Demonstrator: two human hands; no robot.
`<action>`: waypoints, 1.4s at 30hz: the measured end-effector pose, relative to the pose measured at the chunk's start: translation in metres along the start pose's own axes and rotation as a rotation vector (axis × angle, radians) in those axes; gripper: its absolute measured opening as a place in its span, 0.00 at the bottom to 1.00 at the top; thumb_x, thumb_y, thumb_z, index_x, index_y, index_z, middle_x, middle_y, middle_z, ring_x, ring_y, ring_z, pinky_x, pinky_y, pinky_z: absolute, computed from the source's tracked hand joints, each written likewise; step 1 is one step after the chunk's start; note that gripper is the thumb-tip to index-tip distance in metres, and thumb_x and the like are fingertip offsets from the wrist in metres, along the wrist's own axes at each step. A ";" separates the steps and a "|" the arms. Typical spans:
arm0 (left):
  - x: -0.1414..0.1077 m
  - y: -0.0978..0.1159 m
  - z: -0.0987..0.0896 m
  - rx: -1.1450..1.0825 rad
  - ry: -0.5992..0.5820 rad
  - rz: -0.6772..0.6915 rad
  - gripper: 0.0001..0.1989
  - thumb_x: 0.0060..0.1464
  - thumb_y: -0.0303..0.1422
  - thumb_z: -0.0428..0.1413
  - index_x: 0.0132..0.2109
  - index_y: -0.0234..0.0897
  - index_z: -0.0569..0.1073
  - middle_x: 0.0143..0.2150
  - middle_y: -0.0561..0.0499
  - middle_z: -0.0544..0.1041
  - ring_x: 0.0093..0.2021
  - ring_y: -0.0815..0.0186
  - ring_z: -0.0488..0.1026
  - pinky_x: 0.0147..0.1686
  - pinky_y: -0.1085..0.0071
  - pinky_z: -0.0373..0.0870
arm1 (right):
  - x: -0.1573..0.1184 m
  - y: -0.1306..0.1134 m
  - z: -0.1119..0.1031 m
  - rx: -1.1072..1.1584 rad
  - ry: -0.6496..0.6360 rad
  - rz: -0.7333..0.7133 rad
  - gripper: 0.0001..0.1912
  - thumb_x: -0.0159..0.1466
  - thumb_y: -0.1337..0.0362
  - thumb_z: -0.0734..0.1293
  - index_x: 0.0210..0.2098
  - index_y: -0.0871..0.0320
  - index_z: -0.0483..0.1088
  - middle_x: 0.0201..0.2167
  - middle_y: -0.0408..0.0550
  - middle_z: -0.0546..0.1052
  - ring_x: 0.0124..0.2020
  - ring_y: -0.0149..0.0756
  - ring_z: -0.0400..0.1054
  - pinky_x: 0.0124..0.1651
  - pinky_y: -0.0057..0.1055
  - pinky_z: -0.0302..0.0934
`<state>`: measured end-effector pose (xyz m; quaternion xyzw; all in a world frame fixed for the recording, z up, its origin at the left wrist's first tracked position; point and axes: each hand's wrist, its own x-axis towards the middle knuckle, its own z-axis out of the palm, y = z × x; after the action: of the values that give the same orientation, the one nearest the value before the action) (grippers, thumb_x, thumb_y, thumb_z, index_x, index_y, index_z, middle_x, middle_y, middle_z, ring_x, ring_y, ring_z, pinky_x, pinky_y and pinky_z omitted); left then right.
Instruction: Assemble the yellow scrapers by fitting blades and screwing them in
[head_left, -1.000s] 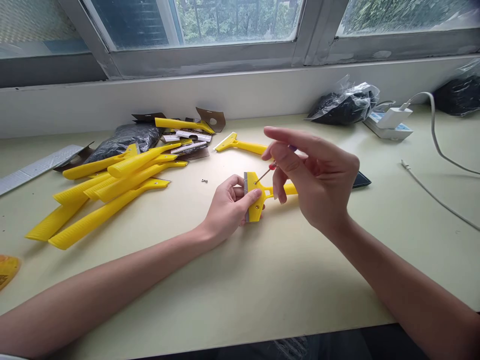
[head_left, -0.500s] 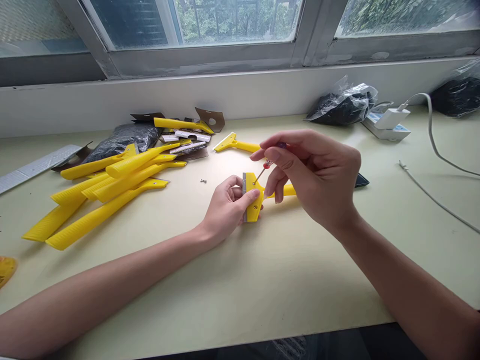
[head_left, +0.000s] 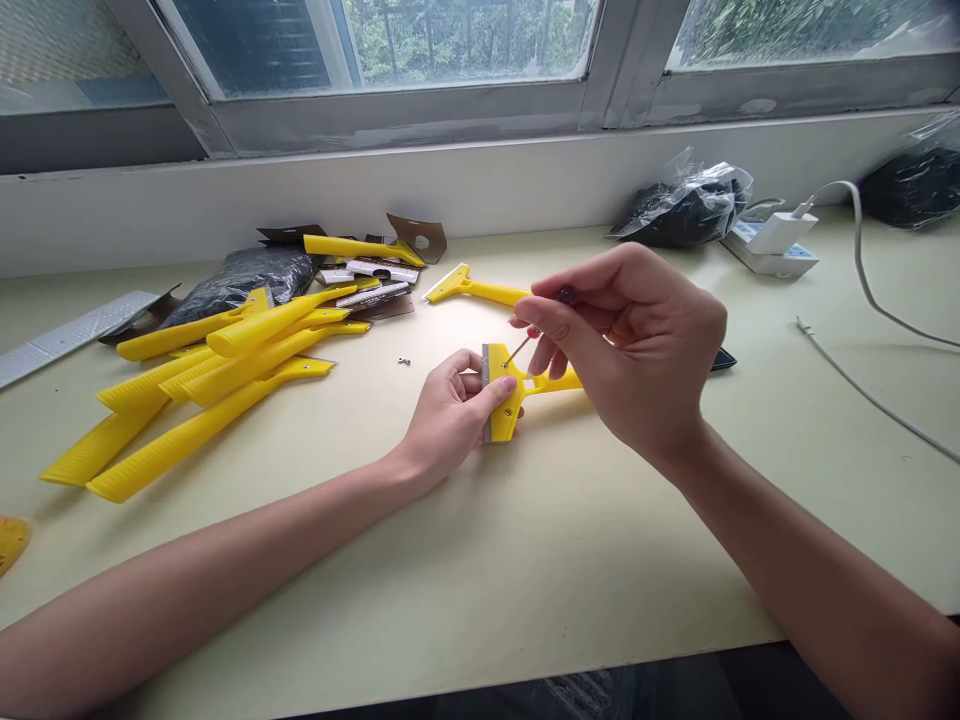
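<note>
My left hand [head_left: 457, 405] grips the head of a yellow scraper [head_left: 508, 408], thumb on top and fingers beneath, with the grey blade edge facing left. The scraper's handle points right, partly behind my right hand [head_left: 637, 335]. My right fingers and thumb pinch a small screwdriver [head_left: 533, 332] with a red collar; its tip meets the upper screw hole of the head. Another yellow scraper [head_left: 491, 291] lies just behind. A few tiny screws [head_left: 404, 361] rest on the table left of my hands.
Several yellow scrapers [head_left: 247, 385] are piled at the left, near a black plastic bag [head_left: 244, 280] and card packaging [head_left: 382, 290]. At the back right are a bagged black bundle [head_left: 682, 210], a power strip [head_left: 772, 255] and a cable [head_left: 877, 395].
The fingers of my right hand have shifted and curled in more around the screwdriver. My left hand keeps its hold on the scraper. The view has moved slightly.
</note>
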<state>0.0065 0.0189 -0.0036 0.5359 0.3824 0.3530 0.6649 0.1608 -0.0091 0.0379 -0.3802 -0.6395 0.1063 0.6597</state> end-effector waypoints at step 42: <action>-0.003 0.004 0.003 0.001 -0.025 -0.012 0.16 0.54 0.37 0.66 0.41 0.37 0.67 0.29 0.51 0.79 0.27 0.62 0.80 0.22 0.74 0.72 | 0.008 0.007 -0.014 -0.568 0.051 -0.387 0.37 0.63 0.43 0.70 0.14 0.55 0.46 0.14 0.36 0.46 0.17 0.28 0.41 0.21 0.36 0.39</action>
<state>0.0079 0.0154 0.0013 0.5382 0.3776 0.3420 0.6714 0.1775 -0.0043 0.0408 -0.4229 -0.6872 -0.2125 0.5512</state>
